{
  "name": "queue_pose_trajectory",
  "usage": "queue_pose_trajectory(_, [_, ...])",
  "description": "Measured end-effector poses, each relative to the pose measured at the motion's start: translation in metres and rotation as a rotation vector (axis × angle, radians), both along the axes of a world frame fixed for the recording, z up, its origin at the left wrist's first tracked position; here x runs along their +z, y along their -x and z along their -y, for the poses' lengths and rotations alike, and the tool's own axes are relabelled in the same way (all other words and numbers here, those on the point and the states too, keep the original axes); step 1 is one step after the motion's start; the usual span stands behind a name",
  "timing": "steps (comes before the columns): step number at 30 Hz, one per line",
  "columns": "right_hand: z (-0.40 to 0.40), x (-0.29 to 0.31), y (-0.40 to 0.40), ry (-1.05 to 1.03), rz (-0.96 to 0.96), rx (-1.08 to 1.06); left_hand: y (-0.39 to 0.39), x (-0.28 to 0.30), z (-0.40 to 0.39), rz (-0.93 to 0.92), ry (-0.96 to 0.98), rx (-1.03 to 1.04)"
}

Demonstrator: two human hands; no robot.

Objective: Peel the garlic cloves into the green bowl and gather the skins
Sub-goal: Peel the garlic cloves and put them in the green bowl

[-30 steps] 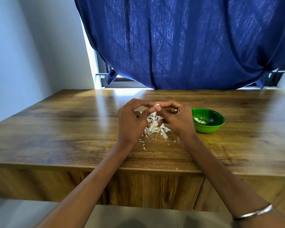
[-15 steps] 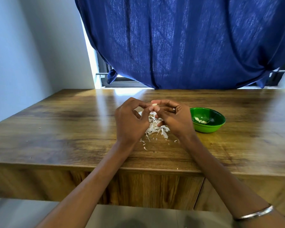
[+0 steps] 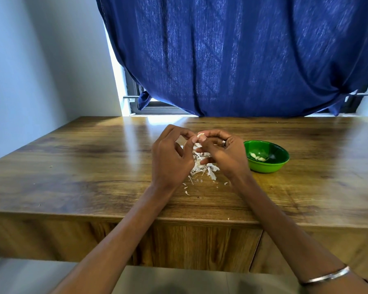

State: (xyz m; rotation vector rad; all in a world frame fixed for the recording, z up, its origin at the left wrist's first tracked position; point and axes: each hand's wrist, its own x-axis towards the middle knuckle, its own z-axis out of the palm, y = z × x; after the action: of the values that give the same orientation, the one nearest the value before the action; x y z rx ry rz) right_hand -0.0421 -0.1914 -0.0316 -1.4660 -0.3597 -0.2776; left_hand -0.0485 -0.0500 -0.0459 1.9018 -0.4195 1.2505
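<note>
A small, pale, cream-white garlic clove (image 3: 200, 136) is pinched between the fingertips of both hands, held up above the heap of skins and left of the round green plastic bowl (image 3: 266, 166). Only a little of the clove shows; the fingers cover the rest, so how much skin remains on it cannot be told.

The left hand (image 3: 172, 158) has its thumb and forefinger curled onto the clove's left side. The right hand (image 3: 222, 153) grips the clove from the right with curled fingers, and a silver ring (image 3: 224, 143) sits on one of them. A thin silver bangle (image 3: 327, 277) circles the right wrist.

The loose pile of white, papery garlic skins (image 3: 203, 168) lies on the glossy brown wooden desk (image 3: 83, 170), left of the green bowl and directly beneath the hands, with thin slivers and small flakes scattered toward the near edge of the desk.

Inside the green bowl lie a few peeled cloves (image 3: 256, 157), smooth and ivory, resting together on its bottom.

A dark blue fabric curtain (image 3: 232, 56) hangs behind the bowl, past the far edge of the desk.
</note>
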Motion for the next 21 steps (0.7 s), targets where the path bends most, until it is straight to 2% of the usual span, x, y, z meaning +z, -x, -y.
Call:
queue_pose_trajectory(8, [0.001, 0.002, 0.001, -0.102, 0.002, 0.024, -0.001, 0.0, -0.004, -0.039, 0.017, 0.102])
queue_pose_trajectory(12, [0.002, 0.003, 0.001, -0.051, 0.034, -0.054, 0.003, 0.0, -0.002, -0.106, -0.034, 0.197])
queue_pose_trajectory(15, [0.01, 0.007, 0.0, 0.101, 0.089, -0.165, 0.006, 0.002, -0.003, -0.117, -0.055, 0.239])
queue_pose_trajectory(19, [0.049, 0.041, -0.002, 0.451, 0.169, -0.337, 0.009, 0.001, -0.006, -0.217, -0.083, 0.181])
queue_pose_trajectory(21, [0.077, 0.059, -0.005, 0.672, 0.112, -0.372, 0.008, 0.001, -0.006, -0.245, -0.074, 0.18])
